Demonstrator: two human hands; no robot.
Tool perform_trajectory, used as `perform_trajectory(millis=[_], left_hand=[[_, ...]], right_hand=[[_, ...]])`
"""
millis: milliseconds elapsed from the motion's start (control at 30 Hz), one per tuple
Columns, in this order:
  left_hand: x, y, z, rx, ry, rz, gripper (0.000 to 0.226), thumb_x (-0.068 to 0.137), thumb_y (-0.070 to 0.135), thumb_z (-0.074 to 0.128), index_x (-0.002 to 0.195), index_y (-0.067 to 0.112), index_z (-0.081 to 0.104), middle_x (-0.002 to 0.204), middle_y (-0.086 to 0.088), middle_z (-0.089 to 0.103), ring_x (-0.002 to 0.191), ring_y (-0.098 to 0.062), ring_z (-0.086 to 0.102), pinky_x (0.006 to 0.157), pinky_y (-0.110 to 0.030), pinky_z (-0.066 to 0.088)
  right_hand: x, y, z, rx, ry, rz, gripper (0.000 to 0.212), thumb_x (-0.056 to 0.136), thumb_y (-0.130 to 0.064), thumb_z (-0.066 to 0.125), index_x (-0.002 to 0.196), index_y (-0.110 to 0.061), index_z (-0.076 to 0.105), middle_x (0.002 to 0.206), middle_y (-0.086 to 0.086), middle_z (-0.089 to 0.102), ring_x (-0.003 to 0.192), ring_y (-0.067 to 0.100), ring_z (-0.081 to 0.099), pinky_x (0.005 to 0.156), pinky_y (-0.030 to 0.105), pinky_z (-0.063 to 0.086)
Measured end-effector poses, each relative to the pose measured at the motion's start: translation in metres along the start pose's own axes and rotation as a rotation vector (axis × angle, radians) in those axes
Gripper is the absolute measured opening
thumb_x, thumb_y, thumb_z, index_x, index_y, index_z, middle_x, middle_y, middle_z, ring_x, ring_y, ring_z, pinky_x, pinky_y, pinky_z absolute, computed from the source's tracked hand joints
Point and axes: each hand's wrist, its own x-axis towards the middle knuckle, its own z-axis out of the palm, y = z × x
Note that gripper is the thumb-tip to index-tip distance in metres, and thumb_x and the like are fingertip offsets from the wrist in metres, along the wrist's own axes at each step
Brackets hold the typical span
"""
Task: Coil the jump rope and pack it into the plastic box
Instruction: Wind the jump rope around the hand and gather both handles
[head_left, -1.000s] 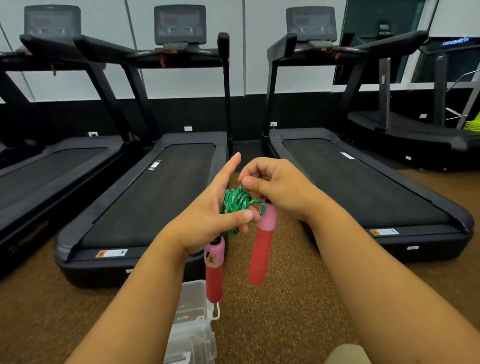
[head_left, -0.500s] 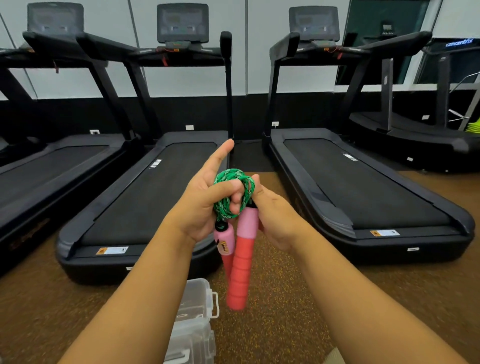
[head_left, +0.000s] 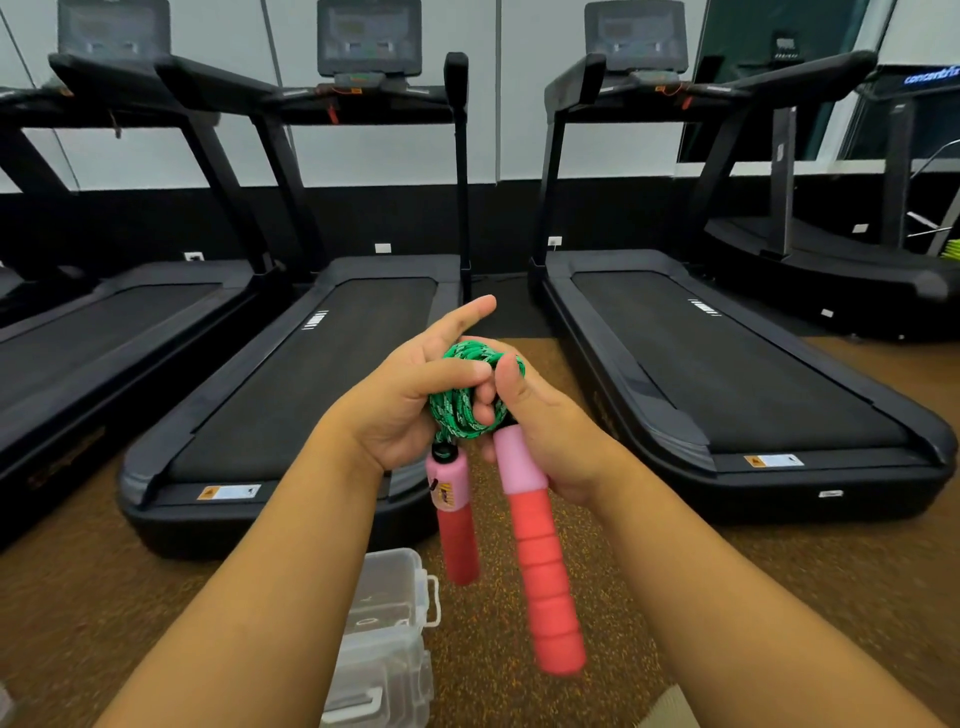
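A green jump rope (head_left: 465, 410) is wound into a tight bundle held between both hands at the centre of the head view. My left hand (head_left: 402, 410) grips the coil, with its index finger pointing up. My right hand (head_left: 553, 436) closes on the coil's right side and on the top of one pink-and-red handle (head_left: 540, 566), which hangs down. The second handle (head_left: 452, 512) dangles below my left hand. A clear plastic box (head_left: 387, 639) lies on the floor beneath my left forearm, partly hidden by it.
Black treadmills stand side by side ahead: one (head_left: 291, 395) just left of the hands, one (head_left: 727, 384) to the right, more further out on both sides. The floor (head_left: 779, 587) is brown speckled rubber. A beige patch (head_left: 670, 709) shows at the bottom edge.
My right hand turned from above the coil to under its right side and closed around it. Both handles swung and now hang closer together below the hands.
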Motion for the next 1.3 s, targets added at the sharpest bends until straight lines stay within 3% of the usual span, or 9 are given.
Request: perform_trajectory(millis=[133,200,333,433,567,867,1033,1167,1300], left_hand=[[-0.001,0.003,-0.007,-0.004,-0.105,-0.037,0.084,0.072,0.002,0.073,0.147,0.022,0.041,0.071,-0.011,0.064,0.062,-0.021,0.064,0.064,-0.033,0.055],[-0.002,0.005,-0.012,-0.018,-0.188,-0.056,0.085,0.074,0.005,0.078,0.148,0.022,0.039,0.079,-0.013,0.067,0.071,-0.023,0.067,0.071,-0.038,0.056],[-0.006,0.010,-0.016,-0.176,-0.447,-0.141,0.085,0.084,0.001,0.069,0.153,0.024,0.026,0.108,-0.027,0.064,0.093,-0.032,0.070,0.091,-0.046,0.053],[-0.009,0.011,-0.015,-0.229,-0.548,-0.172,0.086,0.085,-0.002,0.067,0.154,0.024,0.022,0.134,-0.031,0.035,0.101,-0.036,0.067,0.098,-0.050,0.047],[-0.006,0.013,-0.011,-0.154,-0.583,-0.167,0.088,0.087,-0.003,0.064,0.155,0.021,0.014,0.125,-0.025,0.059,0.106,-0.033,0.067,0.099,-0.048,0.047],[0.001,0.012,0.003,0.187,-0.167,-0.089,0.086,0.073,-0.017,0.063,0.147,0.021,0.038,0.090,-0.007,0.073,0.073,-0.019,0.072,0.066,-0.027,0.058],[0.007,0.006,0.005,0.337,0.016,-0.006,0.095,0.056,0.008,0.086,0.141,0.028,0.048,0.111,-0.006,0.069,0.087,-0.022,0.070,0.077,-0.034,0.056],[0.011,0.003,-0.003,0.415,0.183,0.048,0.100,0.046,0.021,0.091,0.138,0.025,0.050,0.081,-0.008,0.070,0.080,-0.022,0.070,0.076,-0.036,0.055],[0.010,-0.004,-0.003,0.377,0.166,0.072,0.084,0.050,0.022,0.087,0.129,0.018,0.058,0.086,-0.004,0.061,0.084,-0.018,0.065,0.077,-0.030,0.055]], right_hand=[[-0.002,-0.002,-0.001,0.118,-0.009,0.035,0.045,0.088,-0.047,0.050,0.125,-0.022,0.054,0.074,-0.009,0.056,0.065,0.008,0.051,0.060,0.028,0.048],[-0.004,-0.006,-0.002,0.147,-0.019,0.044,0.027,0.089,-0.040,0.049,0.100,-0.019,0.060,0.072,-0.005,0.056,0.059,0.010,0.052,0.054,0.022,0.048],[-0.010,-0.014,-0.009,0.196,-0.116,0.134,0.025,0.090,-0.033,0.055,0.070,-0.019,0.061,0.065,-0.003,0.059,0.053,0.010,0.051,0.051,0.018,0.044],[-0.013,-0.018,-0.014,0.340,-0.172,0.172,0.018,0.089,-0.017,0.051,0.080,-0.020,0.067,0.065,-0.003,0.059,0.057,0.008,0.056,0.051,0.018,0.045],[-0.012,-0.019,-0.016,0.306,-0.198,0.168,0.003,0.089,-0.014,0.049,0.091,-0.013,0.051,0.063,-0.003,0.055,0.056,0.007,0.053,0.049,0.020,0.043],[-0.007,-0.021,-0.017,0.159,-0.097,0.174,0.032,0.083,-0.012,0.054,0.114,-0.010,0.050,0.061,0.000,0.058,0.050,0.009,0.053,0.046,0.020,0.047],[-0.006,-0.025,-0.018,0.094,-0.012,0.201,0.024,0.093,-0.008,0.050,0.117,-0.005,0.051,0.067,0.002,0.059,0.049,0.007,0.054,0.044,0.019,0.048],[-0.005,-0.022,-0.019,-0.122,0.045,0.171,0.027,0.094,-0.014,0.056,0.117,-0.003,0.048,0.084,0.009,0.063,0.053,0.012,0.057,0.046,0.022,0.048],[-0.004,-0.021,-0.018,-0.318,0.096,0.133,0.022,0.093,-0.016,0.055,0.112,-0.005,0.049,0.096,0.023,0.062,0.066,0.021,0.059,0.057,0.032,0.050]])
